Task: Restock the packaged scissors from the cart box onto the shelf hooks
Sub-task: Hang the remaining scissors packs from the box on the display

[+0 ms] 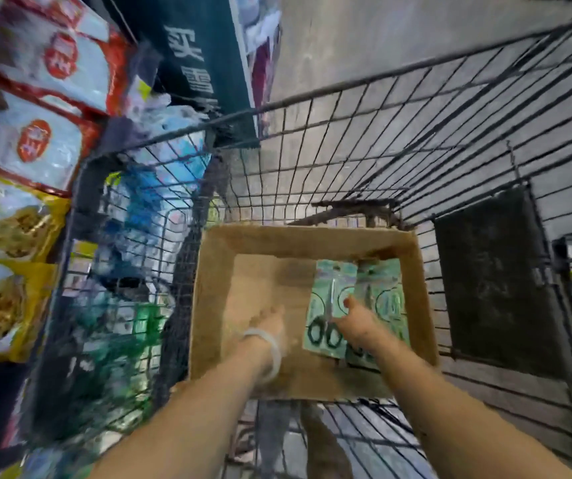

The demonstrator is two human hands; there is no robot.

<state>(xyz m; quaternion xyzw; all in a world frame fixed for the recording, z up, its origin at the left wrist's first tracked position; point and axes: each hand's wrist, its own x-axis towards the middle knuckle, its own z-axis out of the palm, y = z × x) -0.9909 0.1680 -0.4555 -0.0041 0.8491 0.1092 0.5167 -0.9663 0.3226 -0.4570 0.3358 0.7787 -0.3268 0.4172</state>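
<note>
While your right hand (353,319) reaches the green carded scissors pack (327,305) in the brown cardboard box (208,288) — finger state unclear through blur — grip it next.

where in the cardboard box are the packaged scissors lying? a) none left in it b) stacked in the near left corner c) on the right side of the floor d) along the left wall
c: the packaged scissors lie on the right side of the cardboard box floor, under the right hand, while the left half shows bare cardboard.
</note>
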